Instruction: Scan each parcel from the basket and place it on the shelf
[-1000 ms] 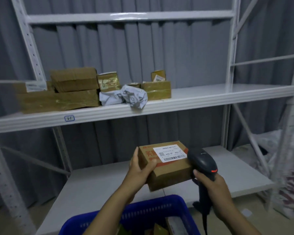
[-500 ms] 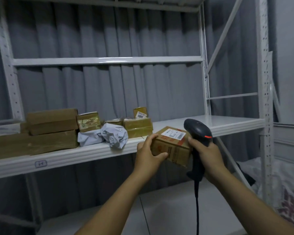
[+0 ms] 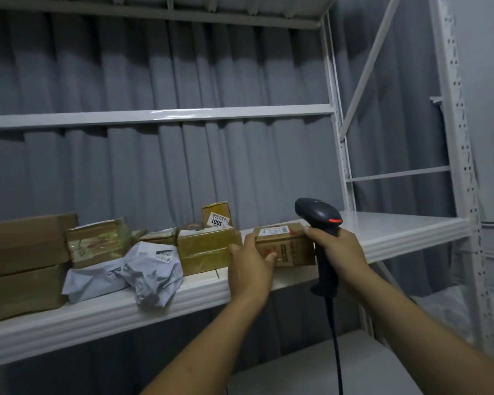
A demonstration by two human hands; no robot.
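A small brown cardboard parcel (image 3: 290, 246) with a white barcode label on top sits at the middle shelf (image 3: 397, 232), just right of the other parcels. My left hand (image 3: 250, 269) grips its left end. My right hand (image 3: 338, 249) holds a black barcode scanner (image 3: 318, 212) by the handle, and one fingertip touches the parcel's right top corner. The scanner's cable hangs down from the handle. The basket is out of view.
Several brown boxes (image 3: 23, 263) and a taped box (image 3: 208, 249) stand on the shelf's left half, with a crumpled white mailer bag (image 3: 151, 275) in front. A box labelled 3001 (image 3: 216, 215) stands behind. White uprights (image 3: 457, 166) frame the right end.
Both hands have lifted the parcel from above the basket up to the middle shelf and moved it forward onto the shelf board. My view has tilted upward, so the blue basket is gone from sight.
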